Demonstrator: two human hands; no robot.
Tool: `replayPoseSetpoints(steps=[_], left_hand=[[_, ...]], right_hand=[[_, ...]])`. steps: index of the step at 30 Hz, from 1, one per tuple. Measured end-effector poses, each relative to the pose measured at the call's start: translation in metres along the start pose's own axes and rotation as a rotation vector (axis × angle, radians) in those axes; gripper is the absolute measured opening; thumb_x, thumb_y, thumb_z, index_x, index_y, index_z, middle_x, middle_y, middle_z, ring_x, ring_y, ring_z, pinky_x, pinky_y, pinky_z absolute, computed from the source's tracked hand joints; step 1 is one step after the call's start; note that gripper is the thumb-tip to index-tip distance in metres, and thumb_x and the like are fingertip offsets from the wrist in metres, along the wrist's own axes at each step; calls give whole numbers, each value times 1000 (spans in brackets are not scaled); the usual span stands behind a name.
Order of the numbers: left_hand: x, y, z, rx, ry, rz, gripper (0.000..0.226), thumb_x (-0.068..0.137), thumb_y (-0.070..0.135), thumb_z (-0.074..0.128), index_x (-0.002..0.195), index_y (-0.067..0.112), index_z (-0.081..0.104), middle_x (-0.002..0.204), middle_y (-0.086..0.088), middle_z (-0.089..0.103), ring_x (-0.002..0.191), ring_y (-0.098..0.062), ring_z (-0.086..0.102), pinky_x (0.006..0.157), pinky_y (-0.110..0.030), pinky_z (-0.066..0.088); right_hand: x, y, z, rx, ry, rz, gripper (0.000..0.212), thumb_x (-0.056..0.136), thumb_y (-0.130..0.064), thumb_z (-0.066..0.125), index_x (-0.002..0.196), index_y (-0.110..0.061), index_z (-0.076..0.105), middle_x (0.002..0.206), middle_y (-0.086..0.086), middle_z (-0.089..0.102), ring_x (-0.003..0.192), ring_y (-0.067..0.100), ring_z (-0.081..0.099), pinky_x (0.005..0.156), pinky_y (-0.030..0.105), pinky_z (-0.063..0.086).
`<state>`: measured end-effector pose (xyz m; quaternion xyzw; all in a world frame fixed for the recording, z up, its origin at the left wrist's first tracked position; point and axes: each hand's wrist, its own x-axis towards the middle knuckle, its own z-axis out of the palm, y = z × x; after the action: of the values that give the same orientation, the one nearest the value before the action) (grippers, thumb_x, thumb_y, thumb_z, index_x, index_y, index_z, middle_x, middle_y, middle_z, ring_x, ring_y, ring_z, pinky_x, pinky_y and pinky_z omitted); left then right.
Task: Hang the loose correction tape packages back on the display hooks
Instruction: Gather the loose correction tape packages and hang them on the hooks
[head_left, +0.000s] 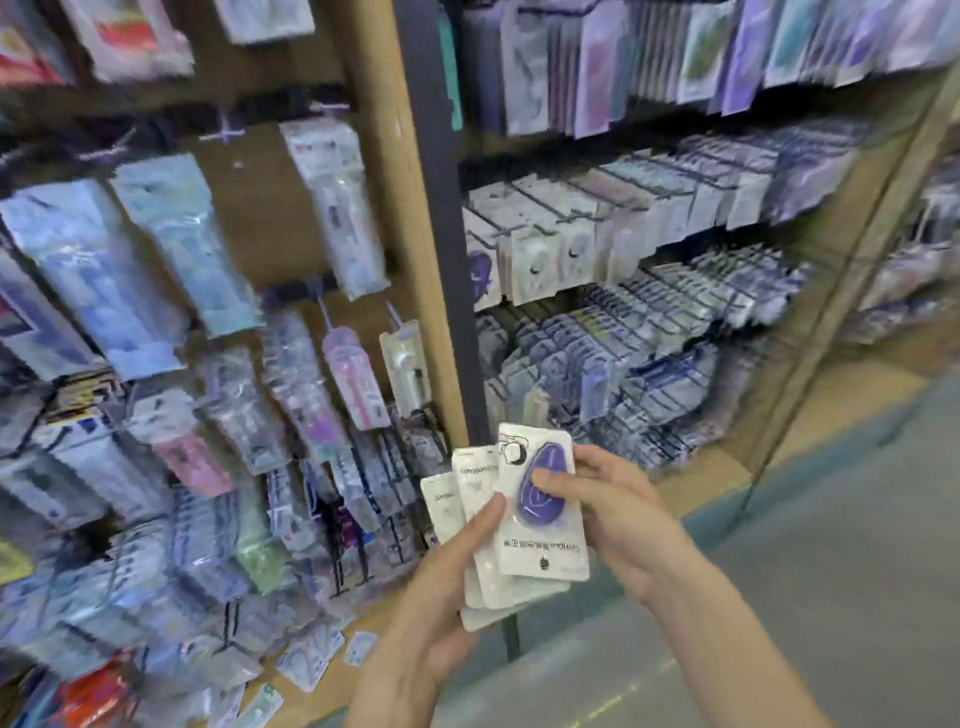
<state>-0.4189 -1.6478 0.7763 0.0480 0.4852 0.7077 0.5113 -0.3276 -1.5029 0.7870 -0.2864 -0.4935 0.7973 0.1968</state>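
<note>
Correction tape packages are fanned in the left hand, the front one pinched by the right hand, seemingly for hanging on display hooks.

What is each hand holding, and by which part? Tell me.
The left hand grips the fanned stack of packages at its lower end; the right hand pinches the top package by its purple blister.
</note>
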Motion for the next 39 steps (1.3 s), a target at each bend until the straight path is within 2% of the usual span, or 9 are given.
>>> replayPoseSetpoints(steps=[5,8,12,15,18,24,26,30,39], left_hand=[[30,-12,58,35,-58,15,39,79,24,78,117,15,80,126,-21,73,111,-41,73,88,-54,60],[58,-17,94,70,20,42,67,60,28,94,124,15,77,128,-22,72,116,-44,70,100,-57,53],[94,-25,135,4,134,89,73,60,29,91,130,15,71,122,-21,75,107,-41,74,85,-49,59],[110,-21,153,-116,199,175,72,58,28,88,127,13,72,115,-19,78,91,-39,78,69,-47,63],[103,-16,159,-211,297,242,51,74,30,81,122,15,73,101,-14,81,79,-36,79,56,-42,62],[87,-11,152,-327,514,303,72,62,29,85,131,13,70,118,-21,75,89,-40,76,66,-46,61],[84,-8,146,-339,511,312,73,62,25,87,131,11,69,120,-22,75,86,-39,77,61,-43,61],[84,3,139,-332,465,337,69,66,26,86,131,9,69,122,-25,73,83,-38,76,60,-42,60],[97,17,117,-251,390,333,51,72,28,78,118,6,77,112,-24,75,83,-38,74,60,-41,60]], right_hand=[[10,-30,-67,139,52,3,68,63,-7,89,126,1,63,114,24,74,107,45,71,97,68,51],[27,-52,-101,249,30,-1,66,67,-1,80,131,-9,62,116,22,74,107,41,70,88,53,57],[58,-87,-141,276,-64,-2,58,73,-5,75,128,-18,65,115,16,75,110,38,70,90,50,54],[85,-106,-152,270,-80,0,57,70,-16,78,125,-16,62,103,12,78,88,27,69,70,37,47],[107,-117,-138,298,-106,31,55,65,-18,81,116,-14,60,89,9,80,77,20,68,73,35,45],[139,-123,-81,278,-297,107,40,87,-4,73,127,-3,66,114,14,77,95,21,76,78,34,61],[148,-121,-65,273,-316,85,33,90,-3,71,122,-1,70,112,14,77,102,25,75,88,38,59],[161,-123,-38,346,-254,88,30,92,-3,71,121,-5,68,105,9,79,89,18,77,72,31,60],[170,-109,-21,422,-245,76,35,92,-5,70,126,-5,64,110,9,78,99,19,76,72,29,62]])
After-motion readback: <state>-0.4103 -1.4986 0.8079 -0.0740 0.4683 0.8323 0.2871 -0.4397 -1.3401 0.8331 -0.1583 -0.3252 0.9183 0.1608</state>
